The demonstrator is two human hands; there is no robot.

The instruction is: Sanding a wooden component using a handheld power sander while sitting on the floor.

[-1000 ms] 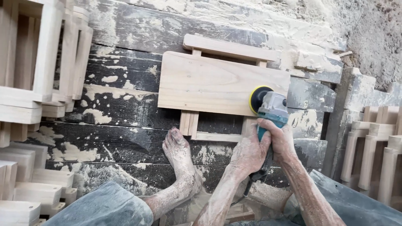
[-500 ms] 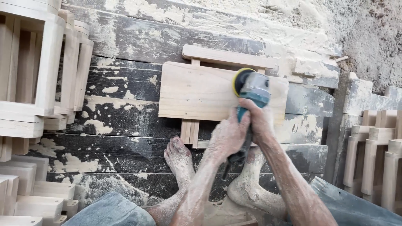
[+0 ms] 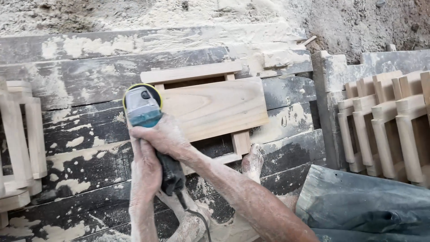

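Observation:
Both my hands grip a blue-grey power sander [image 3: 144,107] with a yellow-rimmed disc. My right hand [image 3: 162,136] wraps the body just behind the head, and my left hand [image 3: 145,172] holds the dark rear handle below it. The disc rests on the left end of a pale wooden stool [image 3: 215,107] that lies on its side on dusty dark planks [image 3: 80,85]. A bare foot [image 3: 253,161] presses against the stool's lower leg. The sander's cord [image 3: 199,219] trails down toward me.
Stacks of similar unfinished wooden stools stand at the right [image 3: 385,130] and at the left edge [image 3: 22,143]. A dark grey sheet [image 3: 367,206] lies at the lower right. Sawdust covers the planks and the ground behind them.
The sander has travelled from the right end of the stool's panel to its left end, with both hands following. The view has shifted so the stool sits more to the right.

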